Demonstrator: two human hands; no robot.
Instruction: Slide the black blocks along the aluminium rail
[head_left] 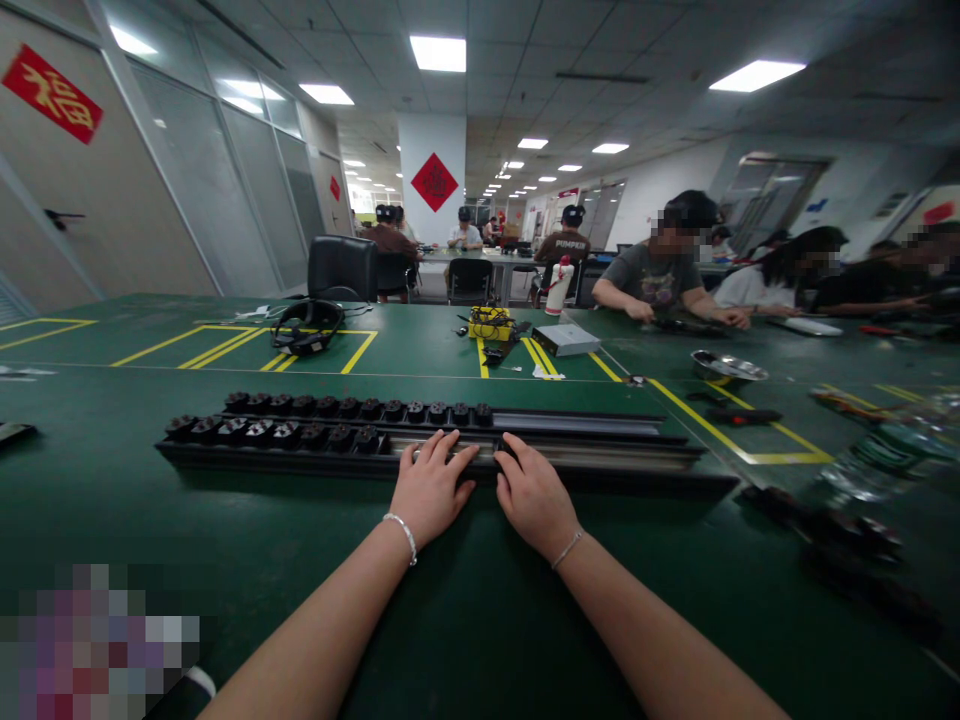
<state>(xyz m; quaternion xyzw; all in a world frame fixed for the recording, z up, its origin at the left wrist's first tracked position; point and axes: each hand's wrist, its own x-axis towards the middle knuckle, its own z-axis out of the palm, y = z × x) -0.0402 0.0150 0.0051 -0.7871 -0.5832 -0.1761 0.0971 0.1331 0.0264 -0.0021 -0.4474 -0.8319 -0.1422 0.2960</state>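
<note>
A long black rail tray [615,455] lies across the green table in front of me, with two rows of small black parts [300,420] seated in its left half. My left hand [429,488] rests on the tray's near rail, fingers stretched forward and slightly apart. Right beside it, my right hand [531,492] has its fingers curled down onto the same rail, pressed on something small and dark that I cannot make out. Both wrists wear thin bracelets.
A pile of loose black parts [847,530] lies at the right. A headset [306,328], a yellow item [489,322], a white box [566,338], a metal bowl [727,366] and a white bottle [559,285] sit farther back. Several people work at the right and far tables.
</note>
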